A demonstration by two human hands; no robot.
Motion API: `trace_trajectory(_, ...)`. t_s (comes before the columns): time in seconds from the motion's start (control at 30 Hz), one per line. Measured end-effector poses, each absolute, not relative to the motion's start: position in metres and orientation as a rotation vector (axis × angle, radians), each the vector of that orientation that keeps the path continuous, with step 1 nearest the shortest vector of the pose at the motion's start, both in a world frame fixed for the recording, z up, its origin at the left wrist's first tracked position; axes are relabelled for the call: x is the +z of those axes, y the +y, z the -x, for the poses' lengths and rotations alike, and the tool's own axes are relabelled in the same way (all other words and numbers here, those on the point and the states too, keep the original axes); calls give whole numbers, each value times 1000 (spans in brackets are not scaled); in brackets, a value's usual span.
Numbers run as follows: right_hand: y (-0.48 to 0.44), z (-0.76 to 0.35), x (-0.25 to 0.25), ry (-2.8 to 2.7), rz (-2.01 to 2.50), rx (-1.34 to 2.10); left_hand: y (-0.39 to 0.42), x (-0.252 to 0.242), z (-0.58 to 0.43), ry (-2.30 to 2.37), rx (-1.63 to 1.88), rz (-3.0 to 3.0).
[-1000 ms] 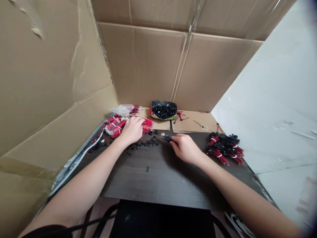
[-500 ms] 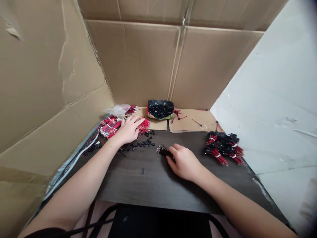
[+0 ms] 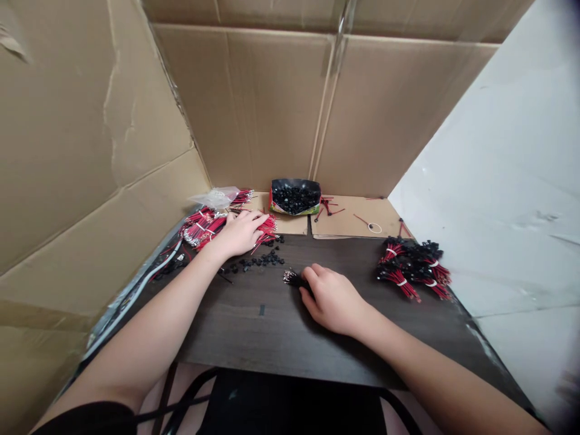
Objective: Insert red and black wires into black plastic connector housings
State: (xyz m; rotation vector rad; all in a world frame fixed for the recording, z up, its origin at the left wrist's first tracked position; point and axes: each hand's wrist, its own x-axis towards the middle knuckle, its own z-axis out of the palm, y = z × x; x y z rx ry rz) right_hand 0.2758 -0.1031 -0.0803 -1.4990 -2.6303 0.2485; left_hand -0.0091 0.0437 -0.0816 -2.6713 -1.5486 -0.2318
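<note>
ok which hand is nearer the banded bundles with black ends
Right: the right hand sits a gap left of the black-ended bundles; the left hand is farther left, at the red wires.

Right hand point(image 3: 333, 299) — closed round black wires point(image 3: 293, 278), tips protruding, at table point(image 3: 244, 341). Left hand point(image 3: 240, 232) — over red wires point(image 3: 268, 227). Far side: box point(image 3: 313, 209), black parts point(image 3: 294, 197) inside. Right: tied bundles point(image 3: 408, 286).

Red wires point(image 3: 215, 225) are banded white at left of centre; black wires point(image 3: 296, 279) at centre are tipped with silver.
</note>
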Motion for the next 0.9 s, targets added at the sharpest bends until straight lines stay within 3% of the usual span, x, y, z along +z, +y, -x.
trace_trajectory(0.63,-105,-280,-77,-2657,1433,271,44,-86,8,-1489,-247,2627)
trace_trajectory(0.9,-105,-281,-77,-2656,1422,284,50,-94,18,-1488,-536,2742)
